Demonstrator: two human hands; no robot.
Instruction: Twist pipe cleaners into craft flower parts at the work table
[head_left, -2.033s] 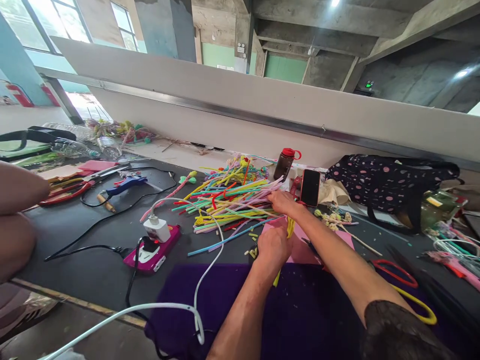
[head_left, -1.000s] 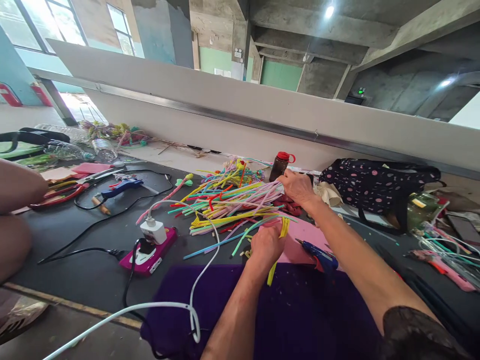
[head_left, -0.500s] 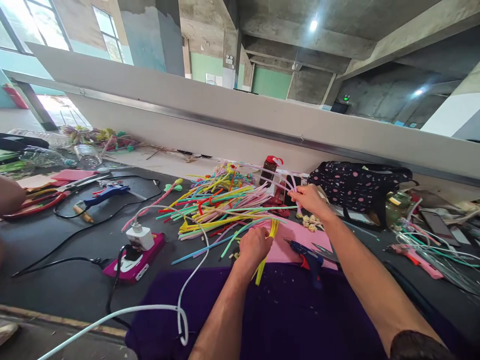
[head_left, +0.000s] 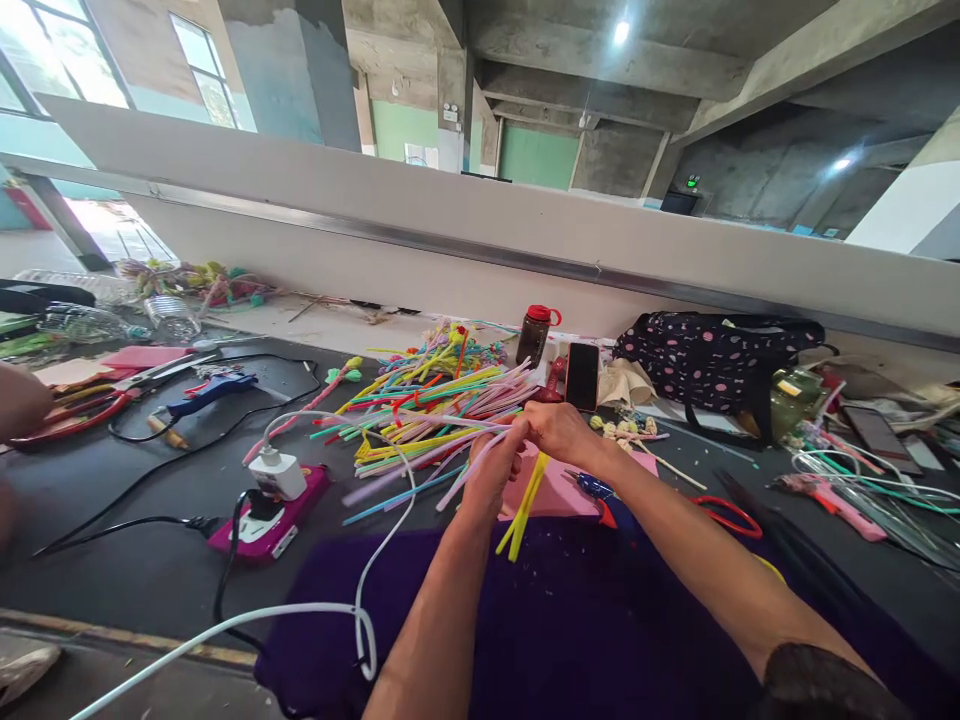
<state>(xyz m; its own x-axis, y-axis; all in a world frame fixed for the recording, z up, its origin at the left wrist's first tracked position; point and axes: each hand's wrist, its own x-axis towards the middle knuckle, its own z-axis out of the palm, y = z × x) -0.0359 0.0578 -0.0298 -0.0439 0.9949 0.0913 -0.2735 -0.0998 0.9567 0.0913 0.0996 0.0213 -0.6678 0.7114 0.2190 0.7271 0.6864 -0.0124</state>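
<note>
My left hand (head_left: 495,468) and my right hand (head_left: 559,430) meet above the pink sheet (head_left: 559,488), both with fingers closed. Pale lilac pipe cleaners (head_left: 471,466) run between my fingers and stick out to the left, some blurred by motion. Yellow pipe cleaners (head_left: 527,508) slant down below my hands; whether my left hand still grips them is hidden. Just beyond lies a loose heap of coloured pipe cleaners (head_left: 427,410). A blue glue gun (head_left: 596,487) rests on the sheet, partly behind my right forearm.
A dark bottle with a red lid (head_left: 533,335), a phone (head_left: 582,376) and a patterned bag (head_left: 697,370) stand along the back. To the left are a magenta power strip (head_left: 311,500) with cables and another glue gun (head_left: 214,390). Someone's arm (head_left: 22,400) shows at the left edge.
My right hand has come down and left to meet my left hand, bringing the lilac pipe cleaners with it. The phone and red-handled tool are now uncovered.
</note>
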